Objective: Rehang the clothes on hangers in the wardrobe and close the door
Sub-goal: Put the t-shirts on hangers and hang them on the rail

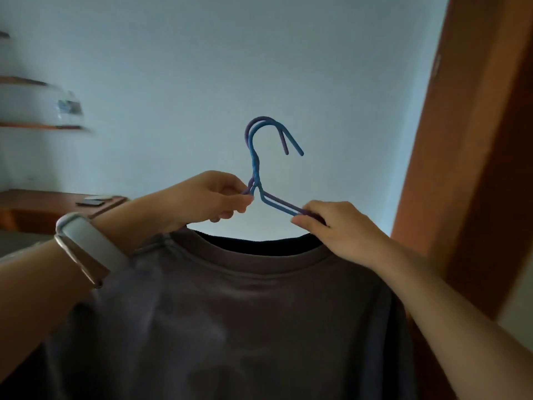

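Two wire hangers, one blue (253, 157) and one purple (284, 143), are held together with their hooks pointing up and curving right. A grey-brown T-shirt (230, 313) hangs from them, with a darker garment (259, 245) showing inside its neck opening. My left hand (207, 199) pinches the hangers at the base of the neck. My right hand (337, 229) pinches the right shoulder wires just above the collar. The lower parts of the hangers are hidden inside the clothes.
An orange-brown wooden wardrobe panel (473, 140) rises along the right side. At the left are wall shelves (34, 127) and a wooden desk (43, 206) with small flat items. A pale blue wall (202, 67) fills the background. A white wristband (86, 246) is on my left wrist.
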A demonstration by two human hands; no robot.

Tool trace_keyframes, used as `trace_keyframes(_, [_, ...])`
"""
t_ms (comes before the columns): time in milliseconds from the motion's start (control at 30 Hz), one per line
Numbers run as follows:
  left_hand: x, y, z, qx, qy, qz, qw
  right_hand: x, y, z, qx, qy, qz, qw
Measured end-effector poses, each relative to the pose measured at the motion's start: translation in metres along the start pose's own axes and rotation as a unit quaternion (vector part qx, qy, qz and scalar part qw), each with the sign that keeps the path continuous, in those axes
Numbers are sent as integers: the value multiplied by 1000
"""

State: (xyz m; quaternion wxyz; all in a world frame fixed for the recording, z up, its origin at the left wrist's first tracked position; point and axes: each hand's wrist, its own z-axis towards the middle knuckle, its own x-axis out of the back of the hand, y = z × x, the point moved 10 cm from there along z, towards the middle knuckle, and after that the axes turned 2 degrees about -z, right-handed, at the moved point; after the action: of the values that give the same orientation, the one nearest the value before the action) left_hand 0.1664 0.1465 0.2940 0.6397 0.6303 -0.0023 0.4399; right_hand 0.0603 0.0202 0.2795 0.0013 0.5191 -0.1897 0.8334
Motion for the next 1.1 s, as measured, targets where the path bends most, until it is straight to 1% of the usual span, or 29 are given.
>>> trace_keyframes(67, [25, -23, 23, -3, 20, 31, 999, -22, -8, 39, 24, 32, -17, 999])
trace_keyframes(200, [74, -62, 71, -14, 62, 109, 992, -51, -27, 117, 106, 142, -48, 983])
trace_keyframes(300, [101, -84, 106, -22, 88, 175, 980, -66, -31, 170, 148, 178, -48, 972])
trace_keyframes(567, [130, -145, 223, -47, 129, 284, 949, -111, 15, 309, 173, 177, -15, 969])
trace_keyframes(633, [138, -162, 256, -42, 154, 301, 940, -125, 31, 347, 171, 164, 15, 971])
trace_keyframes(733, [150, -188, 302, -29, 200, 350, 915, -152, 53, 407, 185, 129, 69, 972])
trace_keyframes(800, [160, -205, 329, -2, 224, 375, 900, -167, 64, 444, 204, 118, 109, 966])
trace_keyframes(933, [193, -241, 359, 101, 255, 414, 868, -185, 78, 523, 239, 101, 173, 950])
trace_keyframes(1033, [222, -266, 358, 150, 312, 420, 839, -204, 61, 574, 289, 72, 193, 935])
trace_keyframes(1100, [238, -280, 351, 169, 364, 422, 813, -223, 38, 600, 332, 53, 204, 919])
